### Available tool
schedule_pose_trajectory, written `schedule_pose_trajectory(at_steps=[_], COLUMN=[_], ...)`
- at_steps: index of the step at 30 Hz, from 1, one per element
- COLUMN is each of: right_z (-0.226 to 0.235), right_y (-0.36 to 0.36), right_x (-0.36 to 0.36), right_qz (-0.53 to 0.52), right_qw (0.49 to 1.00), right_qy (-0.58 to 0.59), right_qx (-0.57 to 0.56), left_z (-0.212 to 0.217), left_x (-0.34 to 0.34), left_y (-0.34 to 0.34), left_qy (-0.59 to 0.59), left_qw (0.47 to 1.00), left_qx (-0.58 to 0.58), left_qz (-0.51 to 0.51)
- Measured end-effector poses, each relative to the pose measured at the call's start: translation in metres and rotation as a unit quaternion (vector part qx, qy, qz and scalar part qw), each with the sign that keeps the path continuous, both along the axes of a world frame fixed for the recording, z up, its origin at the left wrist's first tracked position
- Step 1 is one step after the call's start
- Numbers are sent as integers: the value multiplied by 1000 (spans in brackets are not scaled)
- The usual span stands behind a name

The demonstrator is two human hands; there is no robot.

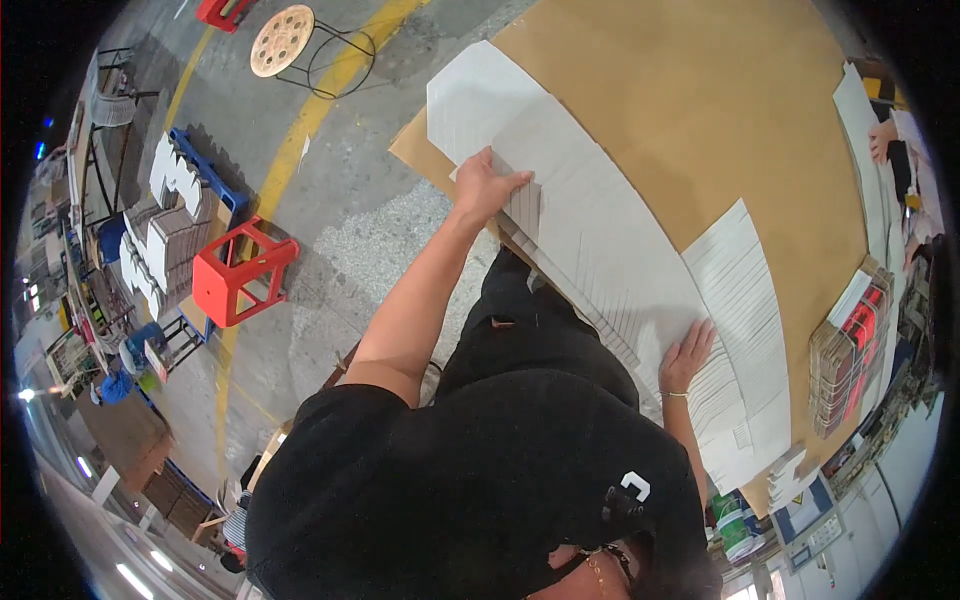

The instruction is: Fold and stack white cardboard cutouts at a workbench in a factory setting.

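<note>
A long fanned row of white card sheets [600, 240] lies across a brown cardboard-covered table [700, 90]. My left hand [488, 185] is at the far left end of the row, its fingers closed over the edge of the sheets and the thumb on top. My right hand [688, 355] lies flat, fingers spread, on the overlapped sheets near the table's front edge. A second, shorter fan of white sheets [745, 300] lies just right of that hand. My black shirt hides the near edge of the table.
A stack of red and brown flat packs [850, 350] sits at the right. Another person's hand [882, 140] rests at the far right edge. On the floor to the left stand a red stool [240, 275], a round wooden stool [283, 40] and stacked white die-cut cards on a blue pallet [175, 220].
</note>
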State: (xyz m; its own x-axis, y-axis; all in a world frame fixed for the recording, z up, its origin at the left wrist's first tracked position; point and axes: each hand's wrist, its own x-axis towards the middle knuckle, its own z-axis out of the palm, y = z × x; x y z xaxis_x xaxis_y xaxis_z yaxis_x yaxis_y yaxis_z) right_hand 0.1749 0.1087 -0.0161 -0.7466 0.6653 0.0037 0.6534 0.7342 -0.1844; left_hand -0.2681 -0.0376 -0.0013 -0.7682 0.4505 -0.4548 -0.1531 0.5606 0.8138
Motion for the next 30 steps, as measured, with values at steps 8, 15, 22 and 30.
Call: schedule_pose_trajectory(at_steps=[8,15,22,30], right_z=[-1,-4,-5,-3], right_y=[0,1,1,-1], right_x=[-3,2,14,4], right_qz=[0,-2,-35,-61], right_qw=[1000,1000,999,998], right_qy=[10,17,20,31], right_qx=[-7,8,-4,-8], left_z=[-19,8,14,3], left_x=[-2,7,6,-18], left_y=[-4,3,13,6], left_qy=[-19,164,360,-20], left_qw=[999,982,914,999], left_qx=[29,-98,-155,-27], left_qz=[18,-12,-107,-30])
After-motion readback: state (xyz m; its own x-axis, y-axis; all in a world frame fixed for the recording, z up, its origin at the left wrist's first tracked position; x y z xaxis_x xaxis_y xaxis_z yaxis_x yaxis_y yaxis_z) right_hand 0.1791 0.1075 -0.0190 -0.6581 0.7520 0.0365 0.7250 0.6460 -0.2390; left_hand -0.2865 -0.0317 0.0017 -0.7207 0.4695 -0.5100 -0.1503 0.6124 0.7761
